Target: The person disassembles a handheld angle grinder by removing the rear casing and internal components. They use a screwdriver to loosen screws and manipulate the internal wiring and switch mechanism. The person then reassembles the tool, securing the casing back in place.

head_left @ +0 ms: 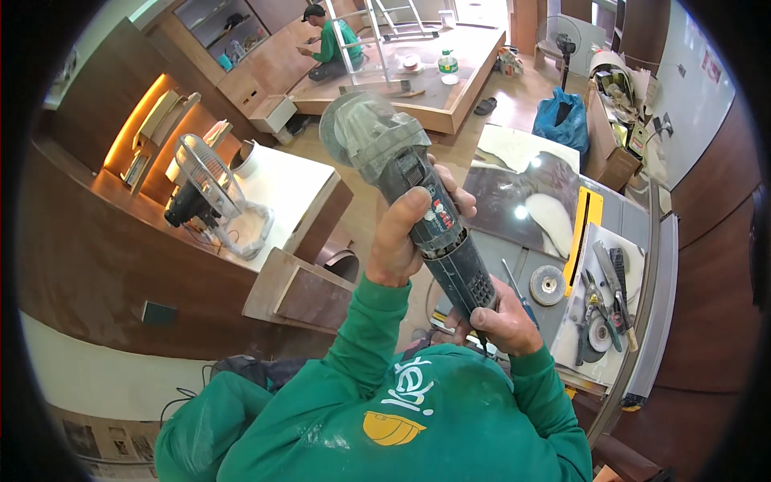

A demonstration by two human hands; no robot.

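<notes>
A dusty dark angle grinder [438,213] is held up in front of my chest, its disc end pointing away to the upper left. My left hand [401,233] wraps round the middle of its body, thumb on top and fingers showing on the far side. Lower down, my right hand [507,321] grips the rear end, close to where the cord comes out. A grey disc [336,132] shows at the grinder's head, apart from any surface. Right of my right hand, a round flap disc [548,285] lies on the worktable.
On the right, a worktable carries a glossy marbled slab [522,193], a yellow straightedge [584,233], pliers [596,301] and other tools. A desk fan [201,185] stands on a white counter at left. Beyond, another person [333,44] sits on a low platform beside a ladder [349,48].
</notes>
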